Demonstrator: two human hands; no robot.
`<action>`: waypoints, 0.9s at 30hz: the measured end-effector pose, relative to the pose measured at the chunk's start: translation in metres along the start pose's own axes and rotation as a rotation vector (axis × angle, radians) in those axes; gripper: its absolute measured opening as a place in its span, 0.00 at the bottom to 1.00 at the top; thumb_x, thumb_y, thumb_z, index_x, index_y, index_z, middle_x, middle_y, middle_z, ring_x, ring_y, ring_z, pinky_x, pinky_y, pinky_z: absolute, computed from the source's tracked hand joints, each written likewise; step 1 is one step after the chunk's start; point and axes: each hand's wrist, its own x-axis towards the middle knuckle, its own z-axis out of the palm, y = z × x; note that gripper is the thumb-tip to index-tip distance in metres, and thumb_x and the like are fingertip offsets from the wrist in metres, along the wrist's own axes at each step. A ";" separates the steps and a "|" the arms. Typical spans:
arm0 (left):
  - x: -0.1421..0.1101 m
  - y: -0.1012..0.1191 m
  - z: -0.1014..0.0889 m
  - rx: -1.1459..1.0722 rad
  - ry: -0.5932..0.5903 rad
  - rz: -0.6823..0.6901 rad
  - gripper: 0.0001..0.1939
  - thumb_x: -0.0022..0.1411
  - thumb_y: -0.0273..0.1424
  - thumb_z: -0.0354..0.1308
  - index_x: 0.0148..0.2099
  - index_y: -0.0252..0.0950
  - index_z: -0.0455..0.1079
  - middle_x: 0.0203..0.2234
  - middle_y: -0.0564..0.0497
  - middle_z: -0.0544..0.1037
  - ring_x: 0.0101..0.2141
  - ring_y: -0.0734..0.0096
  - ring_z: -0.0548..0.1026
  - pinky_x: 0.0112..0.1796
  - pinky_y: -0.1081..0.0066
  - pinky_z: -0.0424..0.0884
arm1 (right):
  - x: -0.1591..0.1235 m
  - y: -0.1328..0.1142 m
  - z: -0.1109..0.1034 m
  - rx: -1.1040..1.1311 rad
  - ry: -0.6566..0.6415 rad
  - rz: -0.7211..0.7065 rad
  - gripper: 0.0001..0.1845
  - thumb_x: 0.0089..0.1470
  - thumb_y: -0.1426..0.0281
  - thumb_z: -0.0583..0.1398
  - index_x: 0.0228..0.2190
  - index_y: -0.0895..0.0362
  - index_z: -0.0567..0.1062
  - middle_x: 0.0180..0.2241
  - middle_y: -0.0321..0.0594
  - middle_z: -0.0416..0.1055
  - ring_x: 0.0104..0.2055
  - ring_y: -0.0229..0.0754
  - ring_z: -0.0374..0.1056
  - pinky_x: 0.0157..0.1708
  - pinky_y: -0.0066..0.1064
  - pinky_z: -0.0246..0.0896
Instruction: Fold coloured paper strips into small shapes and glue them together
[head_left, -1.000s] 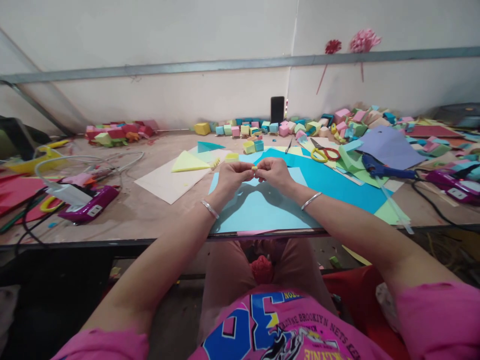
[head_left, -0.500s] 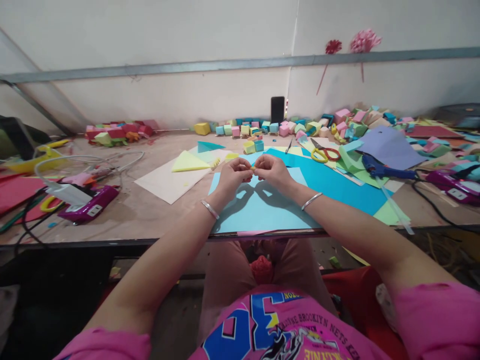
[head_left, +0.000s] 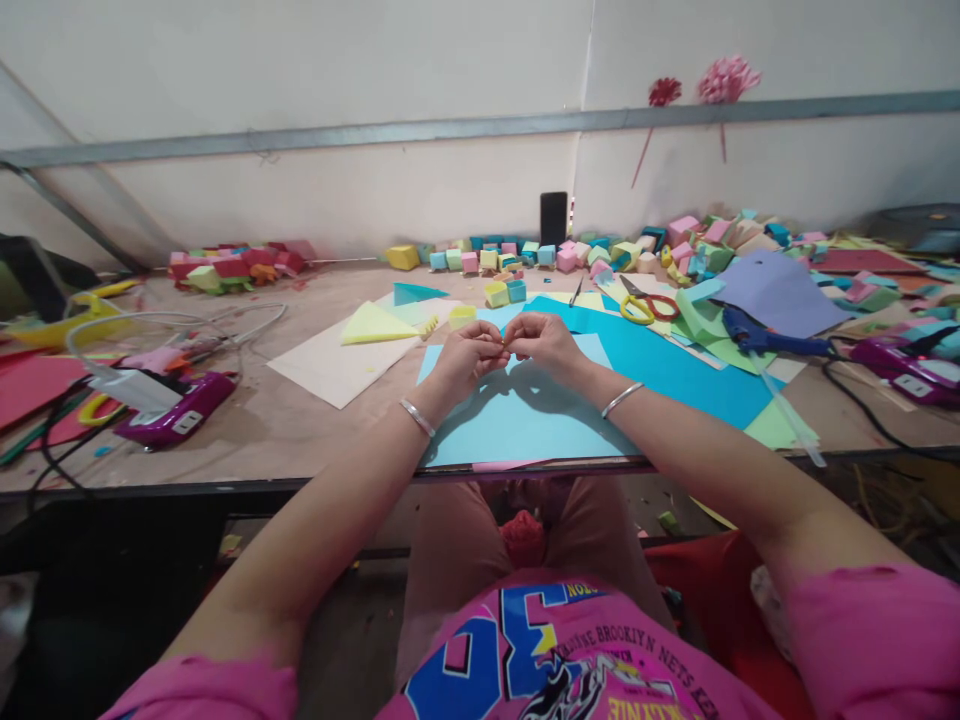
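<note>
My left hand (head_left: 471,354) and my right hand (head_left: 541,344) meet fingertip to fingertip above a light blue sheet of paper (head_left: 525,425). Both are closed in a pinch on a small yellow piece of paper (head_left: 505,342), most of it hidden behind the fingers. Just beyond my left hand stands a small yellow paper box (head_left: 461,317). A folded yellow sheet (head_left: 379,324) lies on white paper (head_left: 322,372) to the left. Under and beside my right hand spreads a darker blue sheet (head_left: 667,375).
Small paper cubes (head_left: 488,260) line the wall around an upright phone (head_left: 553,217). Scissors (head_left: 649,303), a blue glue gun (head_left: 772,338) and a purple power strip (head_left: 911,368) lie right. Another purple power strip (head_left: 176,410) with cables sits left. The table's front edge (head_left: 300,484) is close.
Both hands stay in nearly the same place while the fingers shift around the small yellow piece. Less of that piece shows now than a second ago.
</note>
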 end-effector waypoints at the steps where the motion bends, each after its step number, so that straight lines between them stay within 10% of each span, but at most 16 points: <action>1: 0.001 0.000 0.000 -0.003 -0.001 -0.003 0.11 0.40 0.20 0.64 0.27 0.36 0.67 0.20 0.56 0.71 0.22 0.76 0.73 0.28 0.73 0.71 | 0.001 0.001 0.000 -0.014 -0.004 -0.011 0.03 0.37 0.72 0.59 0.21 0.57 0.72 0.19 0.32 0.68 0.22 0.34 0.61 0.24 0.27 0.56; 19: -0.004 0.002 -0.001 0.143 0.088 0.234 0.18 0.36 0.28 0.73 0.29 0.34 0.67 0.25 0.58 0.72 0.24 0.78 0.73 0.29 0.74 0.70 | 0.002 0.001 -0.004 -0.301 -0.003 -0.072 0.10 0.46 0.63 0.63 0.24 0.57 0.71 0.24 0.34 0.70 0.25 0.34 0.62 0.26 0.27 0.54; 27: -0.002 -0.001 -0.002 0.164 -0.004 0.075 0.19 0.42 0.38 0.73 0.32 0.33 0.72 0.26 0.49 0.76 0.26 0.69 0.76 0.27 0.69 0.72 | 0.006 0.004 -0.009 -0.438 -0.024 -0.073 0.09 0.49 0.71 0.59 0.19 0.56 0.71 0.20 0.33 0.70 0.25 0.35 0.61 0.27 0.27 0.51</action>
